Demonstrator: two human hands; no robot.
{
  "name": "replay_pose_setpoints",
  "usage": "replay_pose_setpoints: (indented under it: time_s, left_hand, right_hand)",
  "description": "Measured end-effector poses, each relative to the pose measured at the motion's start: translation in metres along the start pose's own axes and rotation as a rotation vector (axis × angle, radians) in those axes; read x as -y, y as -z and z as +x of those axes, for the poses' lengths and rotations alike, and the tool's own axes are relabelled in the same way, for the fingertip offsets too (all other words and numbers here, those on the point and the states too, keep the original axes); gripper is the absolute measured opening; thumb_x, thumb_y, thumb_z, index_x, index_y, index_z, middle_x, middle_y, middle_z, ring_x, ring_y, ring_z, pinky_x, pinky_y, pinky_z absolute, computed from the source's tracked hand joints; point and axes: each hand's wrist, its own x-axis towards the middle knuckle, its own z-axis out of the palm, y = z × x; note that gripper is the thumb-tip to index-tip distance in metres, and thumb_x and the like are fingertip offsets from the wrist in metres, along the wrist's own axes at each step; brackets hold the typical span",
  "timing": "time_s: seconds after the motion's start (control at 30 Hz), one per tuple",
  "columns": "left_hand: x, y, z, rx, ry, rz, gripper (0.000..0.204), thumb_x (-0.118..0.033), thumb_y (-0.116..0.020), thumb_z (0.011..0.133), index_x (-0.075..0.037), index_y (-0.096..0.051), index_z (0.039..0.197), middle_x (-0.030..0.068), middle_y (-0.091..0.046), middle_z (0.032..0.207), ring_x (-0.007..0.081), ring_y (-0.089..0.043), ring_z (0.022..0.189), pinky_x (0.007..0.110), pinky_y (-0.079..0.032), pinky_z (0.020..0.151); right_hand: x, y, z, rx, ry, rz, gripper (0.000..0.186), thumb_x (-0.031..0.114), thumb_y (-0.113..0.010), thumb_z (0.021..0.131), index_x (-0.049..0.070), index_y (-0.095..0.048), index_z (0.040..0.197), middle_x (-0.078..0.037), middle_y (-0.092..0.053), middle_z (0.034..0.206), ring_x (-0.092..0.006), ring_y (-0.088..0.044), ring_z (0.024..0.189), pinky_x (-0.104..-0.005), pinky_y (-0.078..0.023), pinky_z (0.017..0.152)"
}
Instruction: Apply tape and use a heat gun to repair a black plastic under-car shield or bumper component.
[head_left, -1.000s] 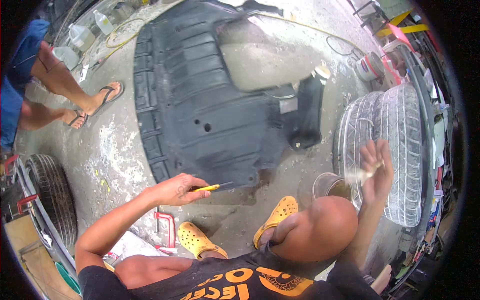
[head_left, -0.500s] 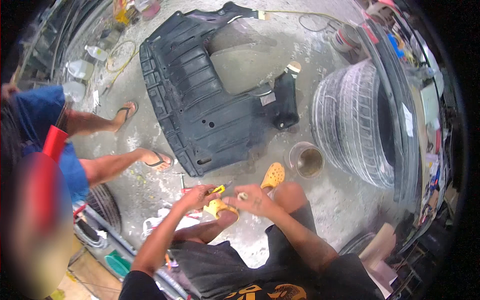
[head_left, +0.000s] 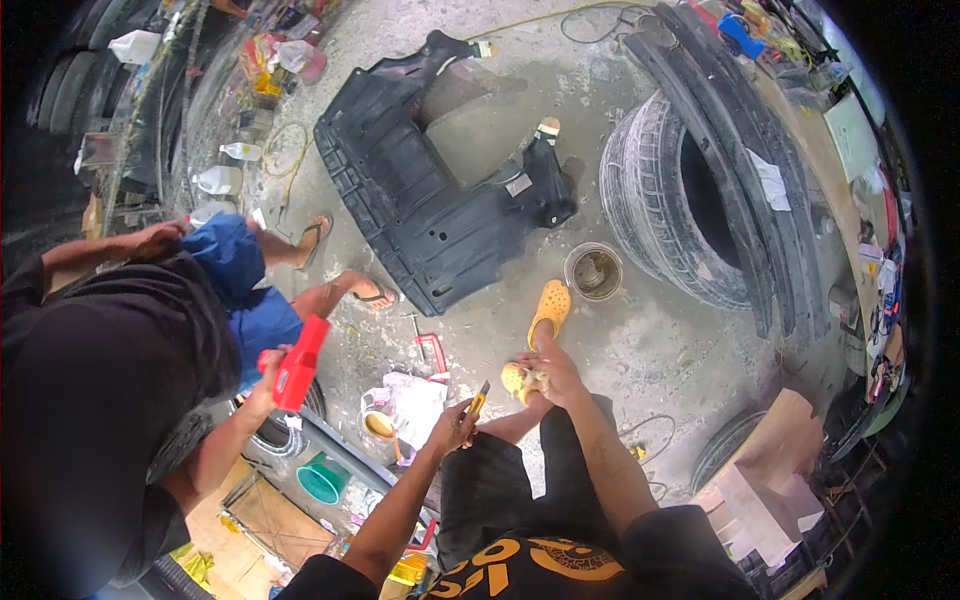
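left hand (head_left: 454, 428) gripping yellow cutter (head_left: 478, 403); right hand (head_left: 557, 372), apart, clasping pale wad (head_left: 538, 380)

Floor (head_left: 690, 365): grey concrete, blotchy, white stains and scattered bits. Light is bright, fairly even, soft shadows. Right side: big dusty tyre (head_left: 640, 205), long dark strips (head_left: 745, 215) leaning over it, dense clutter along the edge beyond. Lower right: brown cardboard (head_left: 790, 435). Upper left: row of dark tyres (head_left: 75, 95), pale jugs (head_left: 218, 181) on the floor. Lower left: tan board (head_left: 275, 507), green tub (head_left: 312, 470). Walls unreadable; edges go black.
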Motion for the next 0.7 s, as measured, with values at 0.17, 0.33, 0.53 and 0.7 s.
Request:
replay_pose_setpoints:
  time_s: [0.17, 0.33, 0.53, 0.7]
  left_hand:
    - [-0.001, -0.043, 0.000, 0.052, -0.056, 0.017, 0.050, -0.028, -0.057, 0.097, -0.001, -0.045, 0.138, 0.0100, -0.064, 0.075, 0.0145, -0.061, 0.053, 0.030, -0.049, 0.048]
    - [0.036, -0.080, -0.033, 0.049, -0.056, -0.001, 0.046, -0.025, -0.061, 0.094, 0.000, -0.050, 0.132, 0.0095, -0.064, 0.074, 0.0144, -0.062, 0.053, 0.029, -0.050, 0.047]
    - [0.094, -0.121, -0.058, 0.024, 0.030, -0.050, 0.039, -0.020, -0.064, 0.091, 0.002, -0.054, 0.122, 0.0091, -0.064, 0.074, 0.0145, -0.062, 0.053, 0.029, -0.052, 0.048]
    - [0.121, -0.167, -0.044, -0.053, 0.150, -0.113, 0.036, -0.020, -0.064, 0.091, 0.005, -0.056, 0.115, 0.0108, -0.066, 0.073, 0.0145, -0.063, 0.052, 0.027, -0.052, 0.047]
  right_hand:
    - [0.002, 0.075, -0.052, -0.158, 0.073, 0.095, 0.026, 0.010, -0.055, 0.095, 0.000, -0.049, 0.119, -0.008, -0.057, 0.093, -0.0221, -0.064, 0.083, -0.0359, -0.056, 0.074]
    - [-0.017, 0.100, -0.103, -0.216, 0.068, 0.184, 0.021, 0.019, -0.053, 0.099, 0.002, -0.053, 0.111, -0.002, -0.056, 0.088, -0.0130, -0.058, 0.074, -0.0252, -0.050, 0.067]
    - [-0.054, 0.122, -0.133, -0.039, 0.124, 0.248, 0.032, 0.021, -0.054, 0.098, 0.000, -0.051, 0.123, -0.004, -0.057, 0.096, -0.0139, -0.057, 0.080, -0.0216, -0.050, 0.068]
    - [-0.053, 0.126, -0.152, -0.225, -0.016, 0.108, 0.034, 0.024, -0.054, 0.097, 0.000, -0.053, 0.121, 0.000, -0.054, 0.083, -0.0086, -0.050, 0.065, -0.0205, -0.044, 0.057]
